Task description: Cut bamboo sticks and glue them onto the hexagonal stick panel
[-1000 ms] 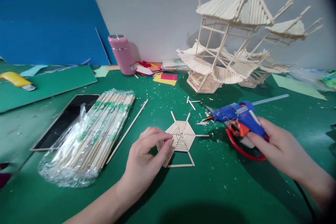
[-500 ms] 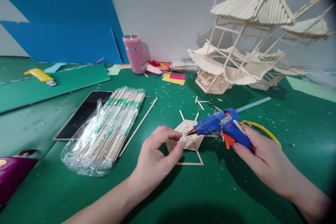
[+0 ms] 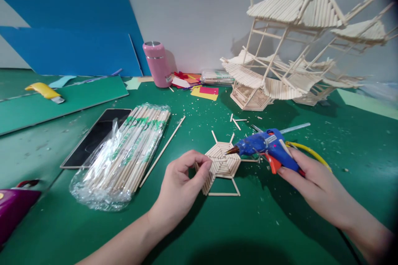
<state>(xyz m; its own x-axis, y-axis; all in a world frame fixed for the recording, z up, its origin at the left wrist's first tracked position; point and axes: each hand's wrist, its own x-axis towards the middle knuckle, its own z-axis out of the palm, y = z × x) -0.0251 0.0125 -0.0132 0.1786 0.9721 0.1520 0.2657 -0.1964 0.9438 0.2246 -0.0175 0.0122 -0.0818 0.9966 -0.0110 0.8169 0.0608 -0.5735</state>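
My right hand (image 3: 311,178) is wrapped round the grip of a blue hot glue gun (image 3: 264,145) with an orange trigger; a short stick (image 3: 285,148) pokes up by its fingers. The brown nozzle points left, above a web-like frame of wooden sticks (image 3: 228,169) lying on the green table. Thumb and forefinger of my left hand (image 3: 186,182) pinch one end of a thin wooden stick (image 3: 219,160), whose other end lies close to the nozzle. Part of the frame's left side is hidden behind my left fingers.
On the left are a bag of wooden sticks (image 3: 127,153), a dark phone (image 3: 96,138), a loose stick (image 3: 163,151) and a yellow cutter (image 3: 45,90). A pink flask (image 3: 158,64) and a stick-built pavilion model (image 3: 280,58) stand behind. Several stick scraps (image 3: 236,123) lie mid-table.
My left fingers have closed together and shifted slightly left, and the pinched stick now shows. The glue gun's nozzle has risen a little and moved right.
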